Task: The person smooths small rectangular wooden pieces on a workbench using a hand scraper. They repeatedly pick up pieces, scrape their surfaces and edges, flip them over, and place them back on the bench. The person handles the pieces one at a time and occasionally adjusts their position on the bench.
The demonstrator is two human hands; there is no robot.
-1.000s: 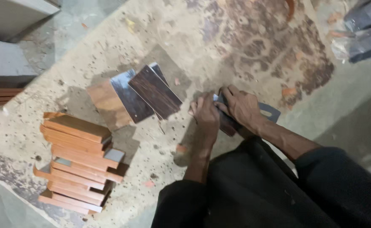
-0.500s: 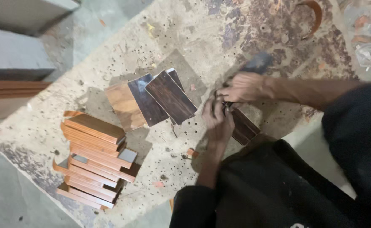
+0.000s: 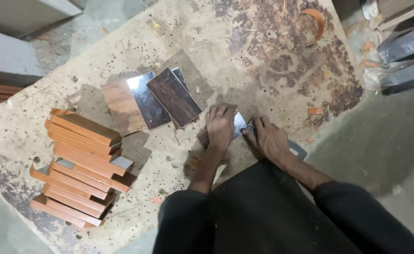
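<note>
My left hand (image 3: 221,126) presses down on a small glossy laminate piece (image 3: 239,123) lying on the worn work table (image 3: 263,61); its fingers curl over the piece's far edge. Just to the right, my right hand (image 3: 270,138) grips a flat grey tool (image 3: 298,150) whose end sticks out beside the wrist. The fingertips of that hand touch the right edge of the piece. Most of the piece and tool are hidden under the hands.
Three loose sample boards (image 3: 150,99), one wood-toned, one glossy dark and one dark brown, overlap left of my hands. A stack of orange-brown boards (image 3: 82,164) stands at the table's left corner. Grey wrapped sheets (image 3: 404,61) lie on the floor at right.
My right hand, lifted over the table half a second ago, has come back down beside the left hand on the piece. The camera view has shifted slightly.
</note>
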